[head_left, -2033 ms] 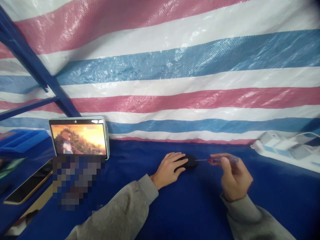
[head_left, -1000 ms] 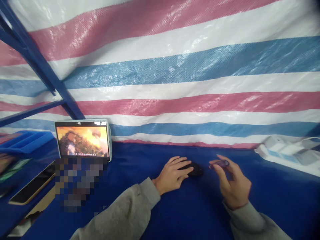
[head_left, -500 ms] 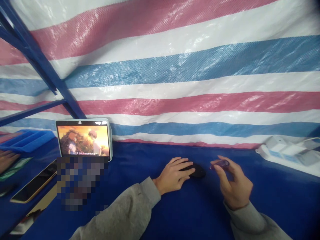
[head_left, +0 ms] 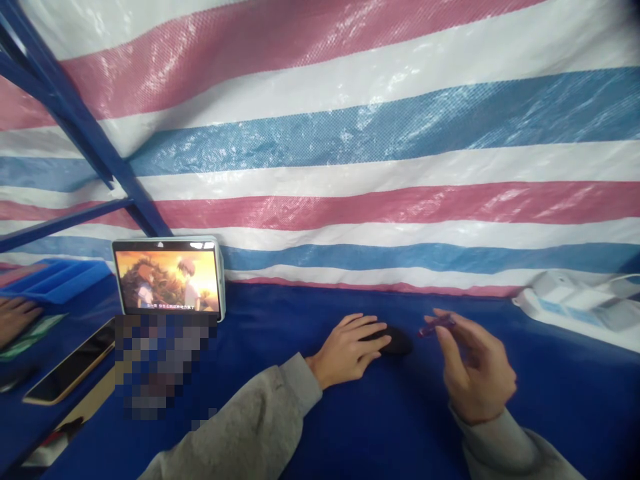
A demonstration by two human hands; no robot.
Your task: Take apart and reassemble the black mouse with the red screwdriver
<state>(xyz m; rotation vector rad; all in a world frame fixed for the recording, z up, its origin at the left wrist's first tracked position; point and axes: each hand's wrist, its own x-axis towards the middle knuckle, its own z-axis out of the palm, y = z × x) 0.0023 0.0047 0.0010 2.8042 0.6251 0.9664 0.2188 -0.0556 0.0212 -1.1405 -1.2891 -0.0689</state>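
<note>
My left hand (head_left: 353,350) lies palm down with its fingers stretched out. Its fingertips rest on a low, black, rounded object (head_left: 399,341), shaped like a computer mouse; part of that is hidden under the fingers. To the right, my right hand (head_left: 477,367) is raised a little over the blue table (head_left: 380,427). Between thumb and fingers it pinches a small purple, see-through stick-like piece (head_left: 434,327), whose exact kind I cannot make out. The piece points left, toward the black object, and is apart from it.
A tablet (head_left: 167,277) playing a cartoon stands at the back left, beside a blurred-out patch. Further left are a phone (head_left: 73,363), a blue compartment tray (head_left: 60,280) and another person's hand (head_left: 17,320). A white power strip (head_left: 575,310) with plugs sits at the right.
My right hand has shifted slightly right, and the purple piece has turned in its fingers and shows thinner. My left hand stays in place on the black object.
</note>
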